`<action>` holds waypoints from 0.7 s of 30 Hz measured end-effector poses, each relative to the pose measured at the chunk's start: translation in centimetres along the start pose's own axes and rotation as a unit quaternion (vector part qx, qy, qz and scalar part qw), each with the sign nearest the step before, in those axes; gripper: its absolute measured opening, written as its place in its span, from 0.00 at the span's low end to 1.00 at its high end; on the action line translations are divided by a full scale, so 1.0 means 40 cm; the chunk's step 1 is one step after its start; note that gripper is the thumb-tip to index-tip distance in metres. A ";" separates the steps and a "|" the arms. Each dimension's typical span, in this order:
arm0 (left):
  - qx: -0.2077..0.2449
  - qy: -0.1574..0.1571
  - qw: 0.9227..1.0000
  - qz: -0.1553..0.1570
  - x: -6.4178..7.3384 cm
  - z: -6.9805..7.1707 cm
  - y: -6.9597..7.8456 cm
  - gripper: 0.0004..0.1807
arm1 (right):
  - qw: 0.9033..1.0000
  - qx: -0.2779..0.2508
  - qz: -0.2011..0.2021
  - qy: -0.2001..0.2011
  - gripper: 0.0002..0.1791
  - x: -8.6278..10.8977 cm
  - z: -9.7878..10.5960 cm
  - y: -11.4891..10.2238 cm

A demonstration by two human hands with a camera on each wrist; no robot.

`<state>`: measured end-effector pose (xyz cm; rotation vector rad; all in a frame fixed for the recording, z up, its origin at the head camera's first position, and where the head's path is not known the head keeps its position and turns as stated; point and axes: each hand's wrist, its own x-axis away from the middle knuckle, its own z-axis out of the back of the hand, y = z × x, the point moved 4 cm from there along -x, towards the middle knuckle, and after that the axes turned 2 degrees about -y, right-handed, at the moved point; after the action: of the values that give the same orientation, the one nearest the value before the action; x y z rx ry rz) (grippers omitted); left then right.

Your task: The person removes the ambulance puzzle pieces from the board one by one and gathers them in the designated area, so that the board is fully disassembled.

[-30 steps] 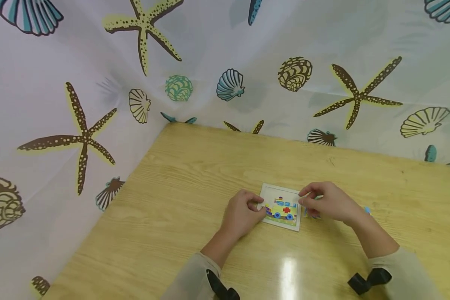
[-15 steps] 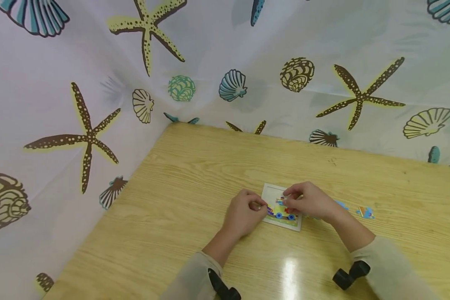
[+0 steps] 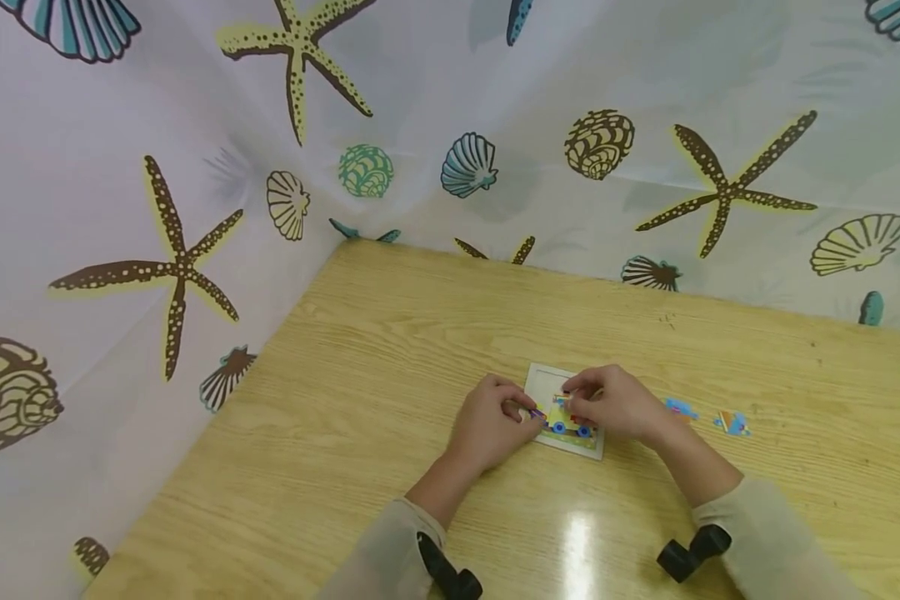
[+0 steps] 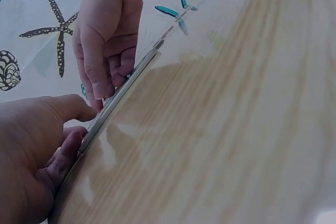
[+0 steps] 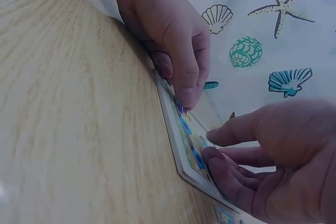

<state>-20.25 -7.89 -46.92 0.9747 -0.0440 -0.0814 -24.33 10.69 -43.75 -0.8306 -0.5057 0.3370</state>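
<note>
A small square puzzle board (image 3: 537, 379) with a pale frame and a yellow ambulance picture lies on the table. My left hand (image 3: 491, 421) grips its left edge, with thumb and fingertips at the purple part of the picture. Over the board's upper right, my right hand (image 3: 617, 406) has thumb and forefinger bent close together around a small light-blue bit of a puzzle piece (image 5: 206, 141). That hand hides much of the ambulance in the head view. From the left wrist the board (image 4: 118, 96) shows only edge-on, with both hands at it.
Two loose puzzle pieces, one blue and pink (image 3: 679, 408), the other blue and orange (image 3: 733, 423), lie right of the board. A wooden table (image 3: 390, 333) carries everything. A shell-and-starfish curtain (image 3: 420, 92) borders its back and left sides.
My right hand has moved left from the board's right edge to above the picture, uncovering the loose pieces. My left hand has stayed at the left edge, its fingertips slightly farther in.
</note>
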 end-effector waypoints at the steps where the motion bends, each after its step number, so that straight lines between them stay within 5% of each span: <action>1: -0.002 -0.004 1.000 -0.001 0.000 -0.001 -0.002 0.09 | 1.000 0.006 0.000 0.004 0.20 0.001 -0.001 -0.001; 12: -0.011 -0.014 1.000 -0.005 0.007 0.001 0.005 0.13 | 0.999 0.045 -0.017 0.017 0.22 0.007 -0.003 -0.010; 21: -0.013 -0.009 1.000 0.005 0.006 -0.003 0.004 0.14 | 0.999 -0.041 -0.015 0.025 0.16 0.006 0.000 0.001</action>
<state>-19.99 -7.74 -46.85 0.9481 -0.0647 -0.0814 -24.15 10.83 -43.70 -0.9069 -0.4870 0.2679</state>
